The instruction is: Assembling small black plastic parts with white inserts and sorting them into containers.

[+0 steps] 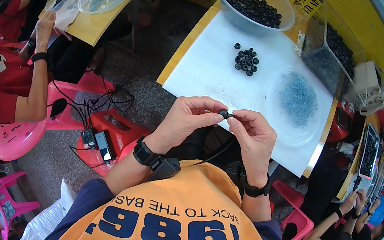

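Note:
My left hand (183, 118) and my right hand (254, 137) meet at the near edge of the white-covered table. Thumbs and index fingers of both pinch a small black round part (223, 113) between them; the fingertips hide some of it. A loose pile of black ring-like parts (247, 61) lies beyond my hands on the white sheet (200, 66). To the right, tiny pale-blue clear pieces (298, 99) are spread in a shallow clear round tray (294, 139). A clear bowl (247, 25) at the far edge holds many more black parts.
A clear bin (312, 58) of black parts stands at the far right, beside a white box (366, 80). On the left, a person in red sits at another table (85, 33). A red stool (115, 128) carries devices and cables. More people work at the right.

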`<state>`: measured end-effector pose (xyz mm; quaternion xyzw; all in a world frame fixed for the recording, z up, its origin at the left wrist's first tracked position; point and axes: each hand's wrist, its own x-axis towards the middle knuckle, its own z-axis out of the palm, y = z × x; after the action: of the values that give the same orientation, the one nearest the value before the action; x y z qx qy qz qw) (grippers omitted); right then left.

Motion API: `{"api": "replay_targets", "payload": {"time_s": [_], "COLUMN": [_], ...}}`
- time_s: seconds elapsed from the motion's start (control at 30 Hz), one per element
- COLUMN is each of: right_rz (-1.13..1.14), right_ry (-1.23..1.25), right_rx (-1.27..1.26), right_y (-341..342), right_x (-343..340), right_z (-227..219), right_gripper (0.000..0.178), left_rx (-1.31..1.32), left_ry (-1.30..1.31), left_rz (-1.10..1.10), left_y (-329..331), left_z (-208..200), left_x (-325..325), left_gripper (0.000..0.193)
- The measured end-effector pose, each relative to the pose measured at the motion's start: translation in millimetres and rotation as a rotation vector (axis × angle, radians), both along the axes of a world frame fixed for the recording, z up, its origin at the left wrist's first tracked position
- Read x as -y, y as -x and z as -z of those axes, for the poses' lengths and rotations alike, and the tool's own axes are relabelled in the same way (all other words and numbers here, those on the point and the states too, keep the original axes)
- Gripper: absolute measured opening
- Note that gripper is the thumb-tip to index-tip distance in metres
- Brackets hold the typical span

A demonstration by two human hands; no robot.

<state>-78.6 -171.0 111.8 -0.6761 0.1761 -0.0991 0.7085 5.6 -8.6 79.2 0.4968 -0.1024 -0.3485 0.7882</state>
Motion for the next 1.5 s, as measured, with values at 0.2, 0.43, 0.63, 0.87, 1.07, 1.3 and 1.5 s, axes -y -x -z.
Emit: {"api": "replay_targets", "payload": {"time_s": [0.2,0.43,0.63,0.87,1.07,1.3,1.5], "right_rz": [-0.041,-0.050,-0.056,-0.082,-0.284,-0.355,-0.379], "right_ry": [0.146,-0.025,-0.094,0.235,0.388,0.348,0.367], "right_rx": [0.047,0.035,0.044,0.177,0.229,0.193,0.181], "right_y": [1.3,4.9,5.4,0.3,-1.5,0.7,0.9], "right_x": [-2.2,-4.0,-7.7,-2.0,11.1,14.1,15.6], "right_z": [4.5,13.3,17.6,20.3,25.8,29.4,26.7], "right_gripper": [0.014,0.012,0.014,0.033,0.045,0.042,0.037], "left_rx": [-0.036,-0.148,-0.269,-0.449,-0.563,-0.559,-0.501], "left_ry": [0.048,0.121,0.212,0.282,0.291,0.245,0.167], "left_rz": [-0.014,0.033,0.113,0.169,0.245,0.261,0.265], "left_y": [0.4,1.6,0.2,2.7,5.8,6.3,4.4], "left_z": [4.5,10.3,11.5,27.2,33.4,31.3,31.3], "left_x": [-0.8,-1.5,-2.6,-3.1,-2.5,-5.8,-8.3], "left_gripper": [0.024,0.023,0.020,0.019,0.017,0.017,0.017]}}
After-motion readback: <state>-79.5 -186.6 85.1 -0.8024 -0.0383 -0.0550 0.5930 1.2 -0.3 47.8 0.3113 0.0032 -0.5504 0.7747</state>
